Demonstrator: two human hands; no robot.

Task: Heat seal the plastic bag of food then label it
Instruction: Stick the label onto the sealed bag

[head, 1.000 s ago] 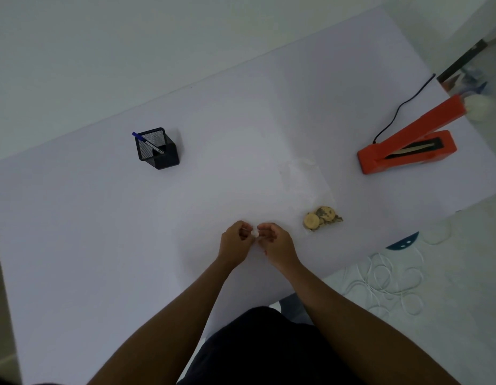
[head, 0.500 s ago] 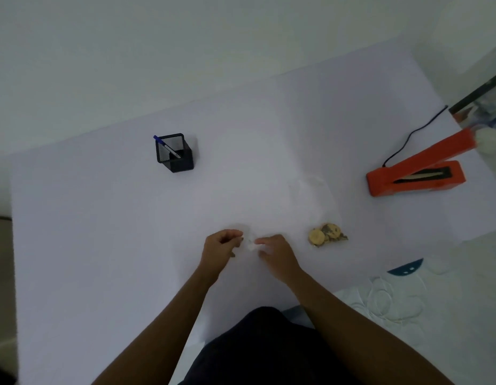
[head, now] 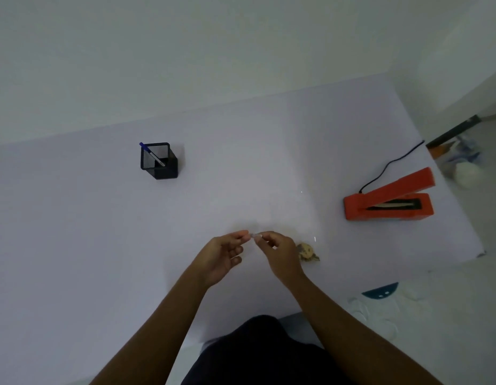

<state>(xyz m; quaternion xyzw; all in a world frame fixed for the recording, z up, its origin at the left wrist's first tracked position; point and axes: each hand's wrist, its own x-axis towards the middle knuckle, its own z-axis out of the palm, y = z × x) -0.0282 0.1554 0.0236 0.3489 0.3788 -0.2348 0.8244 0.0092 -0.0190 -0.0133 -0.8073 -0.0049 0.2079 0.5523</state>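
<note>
A clear plastic bag lies on the white table, faint against it, with brown food pieces at its near end. My left hand and my right hand are raised together just left of the food. Both pinch a small pale label between thumb and fingertips. An orange heat sealer stands with its lid up at the right of the table. A blue pen leans in a black mesh holder at the far left.
The sealer's black cord runs off the table's right edge. Beyond that edge, clutter and a white round object lie on the floor. A patterned mat lies at the near right. The wall is close behind the table.
The hands parted briefly on the table, then lifted and came back together on the small label. My right hand now hides part of the food. The camera has tilted.
</note>
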